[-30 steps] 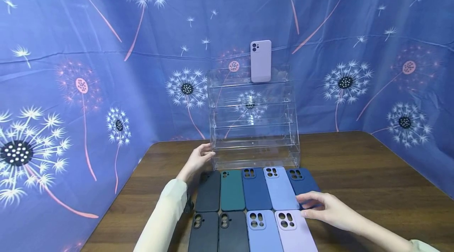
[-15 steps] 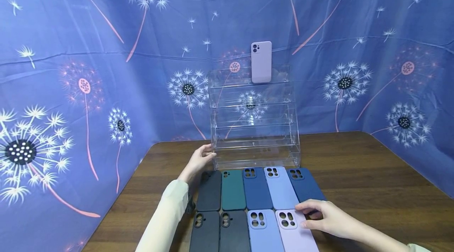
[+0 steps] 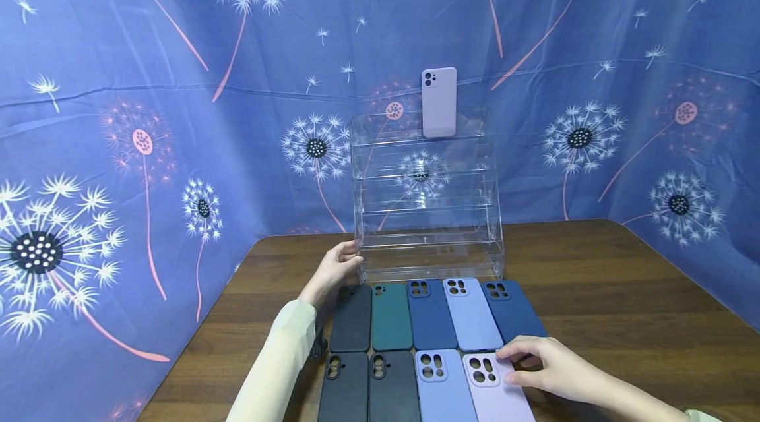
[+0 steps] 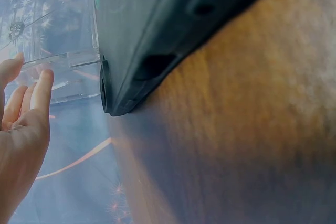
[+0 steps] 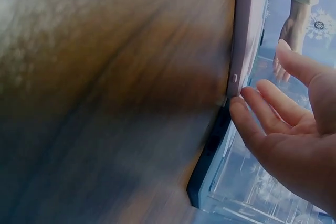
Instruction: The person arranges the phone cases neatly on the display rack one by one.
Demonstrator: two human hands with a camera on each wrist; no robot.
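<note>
Loosely curved hands touch rack and lilac case.

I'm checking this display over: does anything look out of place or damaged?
No visible damage or spill. One oddity: a lilac case stands alone, right of centre, atop the clear rack, while nine other cases lie on the table.

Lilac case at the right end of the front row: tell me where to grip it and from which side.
Its right long edge seems best, coming from the right: the lilac case lies flat, its left edge beside a light blue case, while the right edge faces wooden tabletop. The right hand is at that side.
</note>
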